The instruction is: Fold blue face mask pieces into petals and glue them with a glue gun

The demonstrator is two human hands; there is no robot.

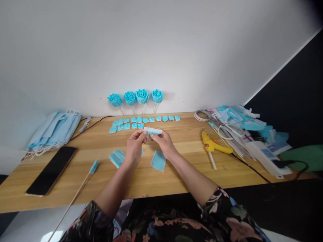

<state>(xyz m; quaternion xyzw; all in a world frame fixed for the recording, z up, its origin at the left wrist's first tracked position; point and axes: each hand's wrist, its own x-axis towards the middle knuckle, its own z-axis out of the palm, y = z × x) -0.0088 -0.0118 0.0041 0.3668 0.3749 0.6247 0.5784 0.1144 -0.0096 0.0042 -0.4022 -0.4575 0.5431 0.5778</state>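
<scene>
My left hand [136, 143] and my right hand [163, 141] pinch a folded piece of blue and white mask fabric [152, 130] between thumbs and fingers, just above the table. Below my right hand lies a blue fabric square [158, 161]. Another blue piece [117, 158] rests beside my left wrist, and a further scrap is mostly hidden behind that wrist. Beyond my hands, small folded blue petals [127, 126] lie in two rows. A stick with a blue wrapped tip [93, 167] sits left of my left forearm.
Several blue fabric roses [142, 96] on sticks lean against the wall. Left are stacked masks [54, 129] and a phone [52, 170]. At right lie a yellow glue gun [214, 145], scissors [225, 132], a fabric pile [242, 117] and a white power strip [267, 158]; a cord crosses the front edge.
</scene>
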